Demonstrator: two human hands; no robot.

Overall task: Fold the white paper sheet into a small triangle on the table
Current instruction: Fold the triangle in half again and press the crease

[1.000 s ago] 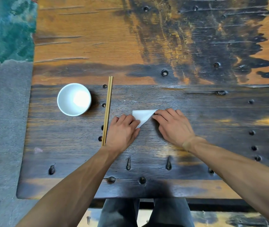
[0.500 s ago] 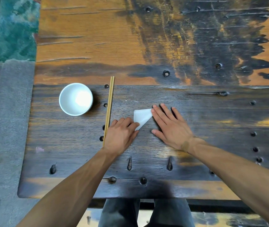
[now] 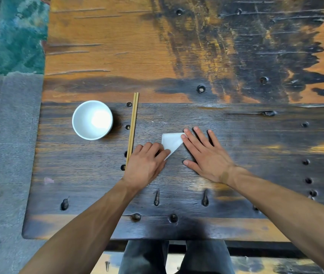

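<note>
Two hands are working on the dark wooden surface [image 3: 236, 119]: the left hand [image 3: 146, 165], fingers curled, is pressing the folded white paper triangle [image 3: 171, 142] lying between them, while the right hand [image 3: 206, 155] is resting flat, fingers spread, touching its edge.

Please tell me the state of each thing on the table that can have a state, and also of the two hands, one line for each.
white paper: folded into a small triangle, flat on the table.
left hand: fingers curled, pressing the triangle's near corner.
right hand: open, flat on the table, fingertips at the paper's right edge.
bowl: upright, looks empty.
chopsticks: a pair lying side by side, right of the bowl, untouched.
</note>
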